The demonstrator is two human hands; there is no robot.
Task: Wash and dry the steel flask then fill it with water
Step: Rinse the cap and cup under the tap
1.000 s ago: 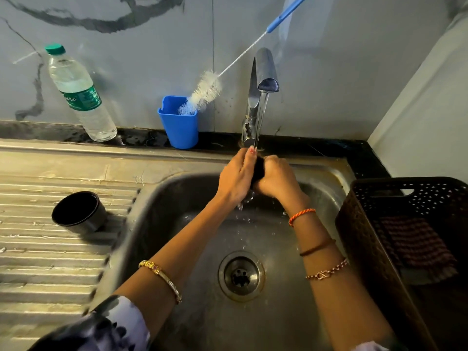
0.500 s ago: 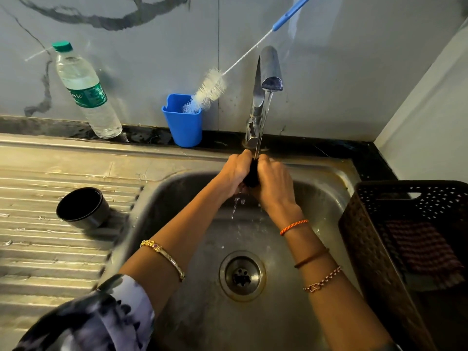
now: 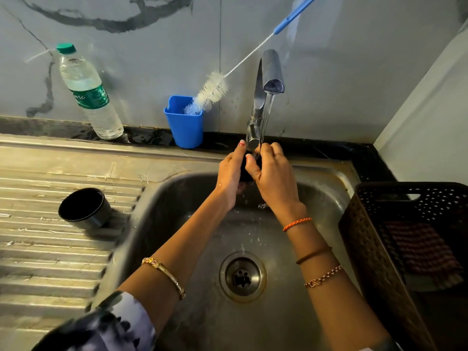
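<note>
Drain (image 3: 242,276) wet, droplets falling into sink (image 3: 324,178). Since a second ago, hands shifted slightly under the stream; rinsing judged ongoing, drying and filling not yet begun. Left hand (image 3: 229,173) and right hand (image 3: 272,173) both curled round small dark flask part (image 3: 245,171), pressed together beneath tap (image 3: 271,77). Dark cup (image 3: 84,207) lay on draining board, well apart. Farther back: brush (image 3: 211,93) in blue holder (image 3: 186,127), water bottle (image 3: 87,92).

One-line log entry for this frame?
phase: rinsing | both hands grip small dark part under running tap | black cup on drainboard
</note>
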